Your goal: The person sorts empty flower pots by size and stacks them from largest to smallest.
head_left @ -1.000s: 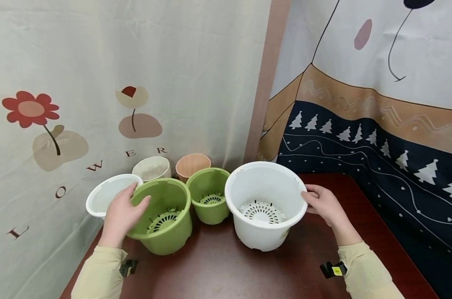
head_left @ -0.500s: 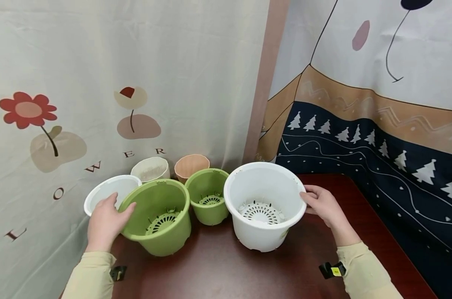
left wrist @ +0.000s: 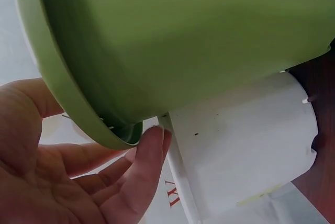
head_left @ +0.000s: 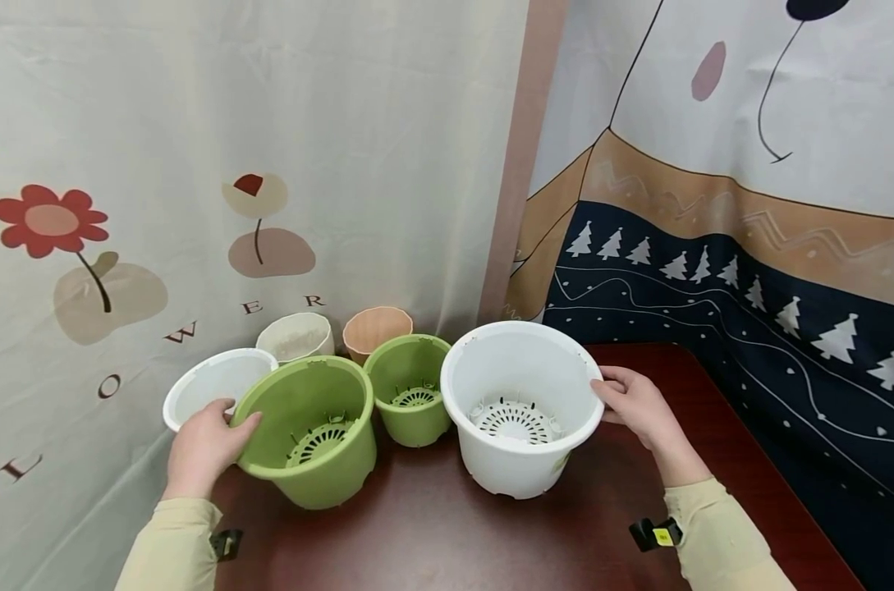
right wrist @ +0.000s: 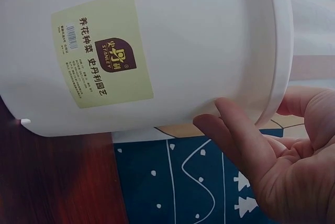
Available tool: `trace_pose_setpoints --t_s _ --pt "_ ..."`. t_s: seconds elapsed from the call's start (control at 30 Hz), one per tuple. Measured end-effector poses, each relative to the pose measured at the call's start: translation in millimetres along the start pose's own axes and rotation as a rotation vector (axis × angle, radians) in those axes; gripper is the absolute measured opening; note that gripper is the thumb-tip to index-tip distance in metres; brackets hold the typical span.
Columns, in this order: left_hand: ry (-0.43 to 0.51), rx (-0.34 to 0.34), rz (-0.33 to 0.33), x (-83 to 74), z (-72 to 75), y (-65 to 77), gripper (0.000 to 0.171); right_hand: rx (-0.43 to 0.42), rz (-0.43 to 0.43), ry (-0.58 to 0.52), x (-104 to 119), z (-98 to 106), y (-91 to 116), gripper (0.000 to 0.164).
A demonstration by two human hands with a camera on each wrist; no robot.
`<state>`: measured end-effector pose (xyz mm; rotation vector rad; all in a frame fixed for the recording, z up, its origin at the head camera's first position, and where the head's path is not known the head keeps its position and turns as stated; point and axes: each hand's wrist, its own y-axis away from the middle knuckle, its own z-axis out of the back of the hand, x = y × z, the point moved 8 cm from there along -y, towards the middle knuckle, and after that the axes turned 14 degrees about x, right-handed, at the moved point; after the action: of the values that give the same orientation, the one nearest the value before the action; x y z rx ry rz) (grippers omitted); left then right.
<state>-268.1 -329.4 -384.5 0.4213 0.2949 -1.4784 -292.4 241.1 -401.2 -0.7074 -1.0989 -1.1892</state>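
Two large plastic flowerpots with slotted bottoms stand near me on the table. At the left rim of the green flowerpot [head_left: 336, 474] is my left hand [head_left: 206, 443], its thumb inside and its fingers curled under the lip in the left wrist view. My right hand [head_left: 639, 402] pinches the right rim of the white flowerpot [head_left: 516, 469], thumb over the edge and fingers against the outer wall. A label [right wrist: 104, 51] shows on that wall. Between and slightly behind them sits a smaller green pot [head_left: 415, 428]. Behind my left hand is another white pot [head_left: 213, 379], partly hidden.
A cream pot [head_left: 306, 349] and a peach pot [head_left: 376, 328] stand at the back against the pale curtain [head_left: 387, 164]. A dark printed curtain [head_left: 661, 287] borders the right side. The reddish-brown table [head_left: 447, 525] runs toward me.
My left hand has moved left and down from above the green flowerpot to its left rim. My right hand stays at the white flowerpot's rim; the view has shifted slightly.
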Motion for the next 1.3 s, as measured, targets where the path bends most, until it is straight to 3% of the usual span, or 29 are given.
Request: trace_pose_setpoints --t_s 0.23,0.6,0.87,1.2,1.3 --pt "-0.003 0.036 -0.032 2.1 -0.2 -2.9 0.052 0.003 0.007 -0.006 1.1 -0.5 0.3 0.055" --pt "0.08 0.129 -0.01 9.8 -1.5 -9.9 0.05 -0.003 0.001 0.005 -0.7 1.0 -0.5 0.053" --pt "0.12 0.123 0.004 9.9 -0.6 -8.1 0.051 -0.001 0.016 0.003 1.0 -0.7 0.2 0.054" --pt "0.074 0.088 -0.001 8.4 3.0 -7.8 0.05 -0.008 0.005 -0.003 0.4 0.0 0.6 0.054" --pt "0.131 0.092 -0.001 9.6 0.8 -6.8 0.051 -0.01 -0.005 -0.003 -0.9 0.0 0.6 0.054"
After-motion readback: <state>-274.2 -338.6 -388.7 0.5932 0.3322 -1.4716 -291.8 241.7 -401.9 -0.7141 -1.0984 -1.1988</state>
